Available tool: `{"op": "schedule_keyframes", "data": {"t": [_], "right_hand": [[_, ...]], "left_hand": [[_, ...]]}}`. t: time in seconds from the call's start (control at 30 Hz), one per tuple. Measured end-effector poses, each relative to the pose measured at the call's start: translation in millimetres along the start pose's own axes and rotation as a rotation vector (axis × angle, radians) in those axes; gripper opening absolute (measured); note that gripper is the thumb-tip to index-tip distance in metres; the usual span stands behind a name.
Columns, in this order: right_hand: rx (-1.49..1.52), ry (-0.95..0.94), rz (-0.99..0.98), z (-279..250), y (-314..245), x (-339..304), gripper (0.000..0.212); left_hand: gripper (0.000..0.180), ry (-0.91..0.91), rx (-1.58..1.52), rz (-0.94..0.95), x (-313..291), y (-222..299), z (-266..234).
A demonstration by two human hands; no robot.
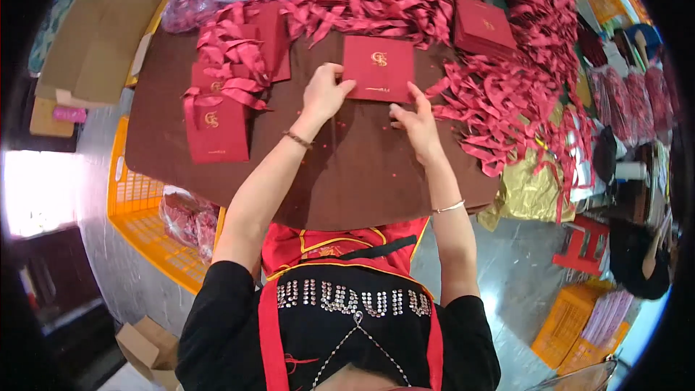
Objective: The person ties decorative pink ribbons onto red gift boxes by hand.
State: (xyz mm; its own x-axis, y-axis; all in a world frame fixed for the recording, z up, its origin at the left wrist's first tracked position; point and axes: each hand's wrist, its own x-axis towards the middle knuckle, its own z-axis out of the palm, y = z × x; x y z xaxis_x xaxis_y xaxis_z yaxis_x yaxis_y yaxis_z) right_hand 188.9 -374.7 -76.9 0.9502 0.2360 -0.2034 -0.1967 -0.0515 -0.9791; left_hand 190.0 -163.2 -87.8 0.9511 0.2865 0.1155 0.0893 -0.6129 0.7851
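Black shirt [304,327] and red apron straps [271,337], nearest; beyond, flat red bag [365,72], one, on brown counter [326,195], almost square, slightly longer axis running left to right, gold emblem [378,59] upward, no ribbon showing. Hands apart: left hand [326,93] touching the bag's near left corner, firmness of grip untellable; right hand [417,123], fingers parted, at its near right corner. Judged partway: ribboned bags [216,136] left of the bag, bare-looking stack [486,27] beyond it to the right.
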Motion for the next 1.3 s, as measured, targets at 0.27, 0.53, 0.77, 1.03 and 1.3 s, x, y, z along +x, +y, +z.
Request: {"op": "schedule_keyframes", "data": {"t": [0.27,0.53,0.77,1.03,1.3], "right_hand": [[-0.088,-0.018,0.034,-33,7,-81,0.048],[-0.261,-0.045,0.057,-64,16,-123,0.032],[-0.265,0.058,-0.009,-76,17,-124,0.029],[-0.503,0.234,-0.207,-75,4,-98,0.024],[-0.569,0.246,-0.328,-81,-11,-51,0.022]], "left_hand": [[0.016,-0.285,0.194,0.238,-91,26,-42],[0.015,-0.055,0.557,0.731,-10,105,54],[0.021,-0.328,0.292,0.505,40,73,95],[0.032,-0.760,-1.075,-0.050,62,87,-61],[0.031,-0.396,-1.165,0.375,32,103,-132]]}}
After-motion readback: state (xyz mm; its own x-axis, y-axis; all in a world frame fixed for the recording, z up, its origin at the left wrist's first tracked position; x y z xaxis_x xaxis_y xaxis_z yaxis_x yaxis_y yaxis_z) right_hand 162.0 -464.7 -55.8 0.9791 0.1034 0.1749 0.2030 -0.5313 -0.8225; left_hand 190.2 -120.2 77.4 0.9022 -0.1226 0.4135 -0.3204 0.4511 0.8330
